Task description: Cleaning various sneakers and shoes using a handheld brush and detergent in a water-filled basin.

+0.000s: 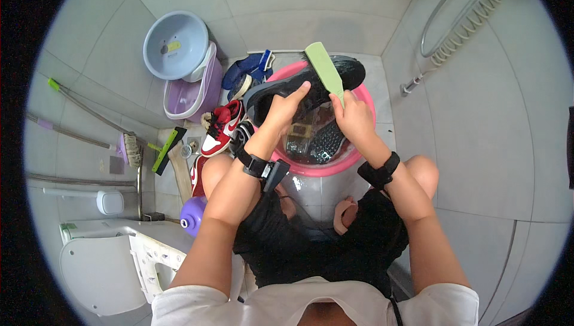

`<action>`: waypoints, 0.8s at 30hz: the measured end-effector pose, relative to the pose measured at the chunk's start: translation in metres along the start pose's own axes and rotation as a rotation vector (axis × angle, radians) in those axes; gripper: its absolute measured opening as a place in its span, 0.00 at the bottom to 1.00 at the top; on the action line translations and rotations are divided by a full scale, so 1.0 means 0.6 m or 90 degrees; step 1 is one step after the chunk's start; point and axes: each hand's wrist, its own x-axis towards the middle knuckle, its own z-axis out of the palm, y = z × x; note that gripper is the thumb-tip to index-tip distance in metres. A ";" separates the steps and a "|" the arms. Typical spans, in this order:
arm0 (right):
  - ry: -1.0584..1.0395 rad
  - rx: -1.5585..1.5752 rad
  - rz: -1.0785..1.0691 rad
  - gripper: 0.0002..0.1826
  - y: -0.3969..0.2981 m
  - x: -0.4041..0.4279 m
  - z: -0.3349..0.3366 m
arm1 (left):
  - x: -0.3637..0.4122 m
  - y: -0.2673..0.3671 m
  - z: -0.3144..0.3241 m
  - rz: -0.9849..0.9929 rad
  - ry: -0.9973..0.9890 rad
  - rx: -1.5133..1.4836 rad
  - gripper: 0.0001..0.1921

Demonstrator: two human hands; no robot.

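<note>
A black shoe (pixel 350 69) lies tilted over a pink basin (pixel 309 171), its toe pointing to the upper right. My left hand (pixel 287 106) grips it near the ankle opening, thumb on top. In my right hand (pixel 355 115) is the handle of a light green scrub brush (pixel 323 66), whose bristles face down onto the upper of the shoe. Wet streaks show near the toe. Inside the basin, in water, lie another dark shoe with a studded sole (pixel 329 143) and a yellowish block-like thing (pixel 301 129) that I cannot make out.
Red and white sneakers (pixel 223 128) and blue shoes (pixel 244 70) stand left of the basin. Behind them are a purple tub (pixel 208 92) and a blue basin (pixel 176 45). A green squeegee (pixel 165 151), a purple bottle (pixel 193 216) and a toilet (pixel 103 272) are at left; a coiled shower hose (pixel 466 25) hangs right.
</note>
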 end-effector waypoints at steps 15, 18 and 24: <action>0.051 -0.059 0.145 0.25 0.068 0.052 -0.038 | 0.006 -0.004 0.003 0.013 0.012 0.018 0.17; 0.045 -0.040 0.129 0.26 0.059 0.046 -0.035 | 0.014 -0.003 -0.012 -0.015 0.015 -0.004 0.17; 0.041 0.007 0.155 0.25 0.062 0.049 -0.044 | 0.007 0.005 -0.009 0.002 0.002 -0.053 0.16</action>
